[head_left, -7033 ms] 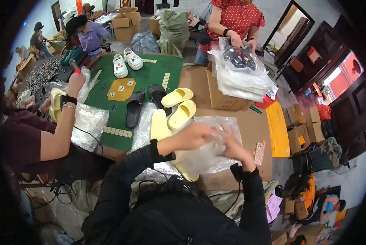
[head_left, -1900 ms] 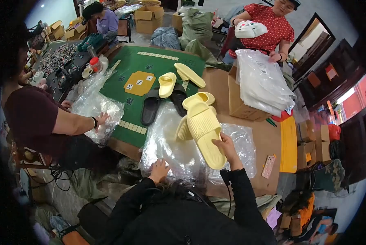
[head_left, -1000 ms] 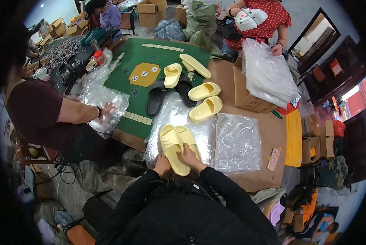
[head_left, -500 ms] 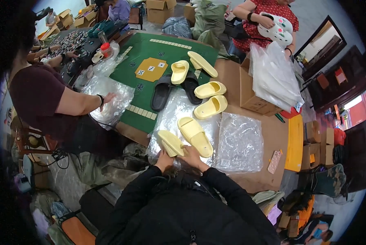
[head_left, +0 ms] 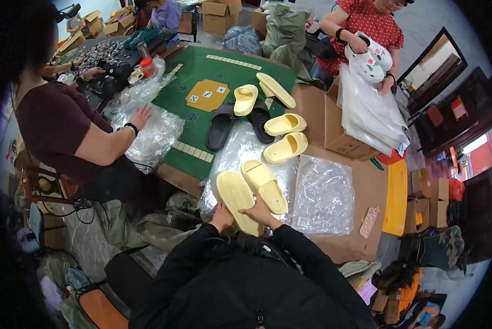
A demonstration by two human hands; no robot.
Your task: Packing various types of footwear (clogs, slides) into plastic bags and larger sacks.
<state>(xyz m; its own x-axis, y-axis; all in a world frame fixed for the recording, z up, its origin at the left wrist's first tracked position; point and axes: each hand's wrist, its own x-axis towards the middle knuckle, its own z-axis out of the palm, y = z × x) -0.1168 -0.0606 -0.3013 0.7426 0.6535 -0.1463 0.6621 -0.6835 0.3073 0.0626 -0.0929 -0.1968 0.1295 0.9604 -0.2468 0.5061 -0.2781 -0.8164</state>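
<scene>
Both of the person's hands are at the lower centre of the frame, each closed on one pale yellow slipper. The left hand (head_left: 222,213) grips the heel end of the sole-up slipper (head_left: 236,200), ribbed sole facing the camera; the hold appears meant to expose the tread for checking. The right hand (head_left: 258,207) curls its fingers around the heel end of the strap-up slipper (head_left: 264,185), which lies just beside the first, the two nearly parallel and touching along their inner edges, apparently being matched as a pair.

Both slippers rest over a sheet of clear plastic bags (head_left: 246,159) on the worktop (head_left: 361,192). A second stack of clear bags (head_left: 322,194) lies just to the right.

Surroundings: two more yellow slippers (head_left: 285,136) sit above, near centre frame; another yellow pair (head_left: 259,94) and a black pair (head_left: 237,123) lie on the green mat (head_left: 202,77). At left, a co-worker's hand (head_left: 140,116) presses on a heap of plastic wrap (head_left: 152,134). At upper right, another person holds white clogs (head_left: 366,55) over a cardboard box (head_left: 339,131) of bags.

Obstructions: none between the hands and the slippers; the loose plastic underneath is slippery footing.
</scene>
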